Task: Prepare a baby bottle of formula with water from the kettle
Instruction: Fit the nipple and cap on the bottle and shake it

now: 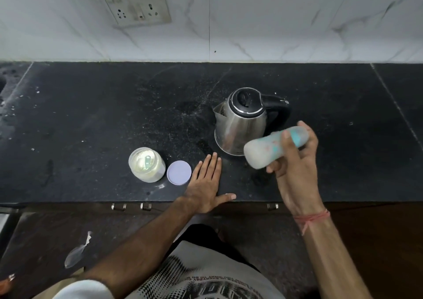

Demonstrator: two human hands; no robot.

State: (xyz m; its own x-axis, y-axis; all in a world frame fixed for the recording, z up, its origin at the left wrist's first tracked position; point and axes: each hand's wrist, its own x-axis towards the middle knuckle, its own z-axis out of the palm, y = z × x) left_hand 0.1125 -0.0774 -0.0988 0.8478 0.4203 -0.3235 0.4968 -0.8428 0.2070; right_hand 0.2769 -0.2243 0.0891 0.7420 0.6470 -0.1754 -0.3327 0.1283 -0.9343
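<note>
The one camera rides on my head, looking forward and steeply down onto the black speckled stone worktop (91, 115), near enough that my forearms fill the bottom; white marble wall tiles (297, 24) at twelve o'clock.

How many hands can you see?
2. The left hand rests flat on the black counter beside the round lid. The right hand holds the baby bottle near the kettle.
</note>
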